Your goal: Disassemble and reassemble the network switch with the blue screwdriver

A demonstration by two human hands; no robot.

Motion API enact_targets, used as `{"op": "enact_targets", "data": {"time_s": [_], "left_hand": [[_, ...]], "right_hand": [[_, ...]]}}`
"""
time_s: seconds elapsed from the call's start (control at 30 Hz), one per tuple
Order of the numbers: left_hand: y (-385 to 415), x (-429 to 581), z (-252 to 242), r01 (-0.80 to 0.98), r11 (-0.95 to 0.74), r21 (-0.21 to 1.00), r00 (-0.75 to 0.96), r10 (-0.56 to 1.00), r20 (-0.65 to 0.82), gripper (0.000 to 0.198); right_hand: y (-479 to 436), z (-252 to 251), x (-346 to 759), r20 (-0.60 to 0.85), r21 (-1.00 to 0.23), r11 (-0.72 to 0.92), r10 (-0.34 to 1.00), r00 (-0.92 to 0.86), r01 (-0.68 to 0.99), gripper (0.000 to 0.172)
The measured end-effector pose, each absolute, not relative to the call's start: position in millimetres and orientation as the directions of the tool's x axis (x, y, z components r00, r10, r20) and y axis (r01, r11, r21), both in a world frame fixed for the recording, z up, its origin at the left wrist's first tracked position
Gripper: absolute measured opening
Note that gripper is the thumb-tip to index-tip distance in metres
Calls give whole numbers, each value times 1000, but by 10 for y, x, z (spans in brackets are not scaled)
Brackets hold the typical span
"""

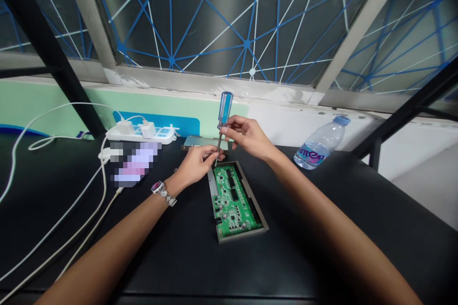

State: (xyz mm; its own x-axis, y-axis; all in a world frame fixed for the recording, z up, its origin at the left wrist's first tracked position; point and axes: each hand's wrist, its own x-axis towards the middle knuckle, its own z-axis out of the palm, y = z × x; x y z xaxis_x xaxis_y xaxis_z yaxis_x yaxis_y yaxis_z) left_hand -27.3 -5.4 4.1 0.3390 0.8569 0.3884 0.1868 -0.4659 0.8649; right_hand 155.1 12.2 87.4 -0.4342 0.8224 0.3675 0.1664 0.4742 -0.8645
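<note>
My right hand (248,137) grips a screwdriver (225,110) just below its clear blue handle, with finger and thumb closed around it. The screwdriver stands nearly upright, its tip at the far left corner of a green circuit board (232,200) in a shallow metal frame. Low on the shaft, the fingers of my left hand (196,162) are pinched together against it. Whatever lies under the tip is too small to make out. Behind my left hand, a flat metal piece (202,141) lies partly hidden.
On the left are a white power strip (161,134) with plugs, white cables (103,190) and a blurred-out phone-like object (138,164). A water bottle (320,145) tilts at the back right of the black table (171,257). Window and wall rise behind.
</note>
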Motion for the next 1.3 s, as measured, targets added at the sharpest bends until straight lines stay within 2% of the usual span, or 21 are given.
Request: {"op": "enact_targets", "data": {"time_s": [0.13, 0.23, 0.37, 0.47, 0.57, 0.67, 0.83, 1.1, 1.3], "left_hand": [[-64, -274, 57, 177, -458, 871, 332, 861, 385, 20], [-78, -269, 74, 206, -464, 861, 328, 862, 386, 21], [-91, -273, 98, 269, -516, 813, 331, 842, 425, 23], [-92, -288, 120, 337, -545, 768, 339, 831, 441, 25], [-87, -301, 129, 323, -535, 780, 348, 834, 428, 24], [-83, -299, 120, 234, -492, 839, 347, 848, 401, 20], [-87, -289, 105, 200, -486, 851, 373, 840, 393, 18], [-74, -314, 117, 182, -473, 862, 415, 832, 368, 18], [-85, -358, 178, 259, -529, 808, 434, 811, 392, 20]], "right_hand": [[113, 853, 1502, 448, -821, 538, 814, -369, 191, 26], [69, 837, 1442, 557, -731, 622, 781, -282, 279, 23], [-48, 823, 1355, 623, -663, 619, 768, -150, 421, 21], [-105, 818, 1324, 641, -637, 629, 753, -146, 446, 22], [-82, 828, 1350, 618, -666, 627, 767, -172, 403, 25], [-3, 852, 1417, 548, -756, 581, 814, -194, 303, 27], [92, 895, 1528, 359, -884, 446, 842, -403, 144, 35], [147, 886, 1590, 328, -922, 387, 801, -502, 16, 31], [178, 875, 1584, 312, -916, 396, 797, -517, 57, 31]]}}
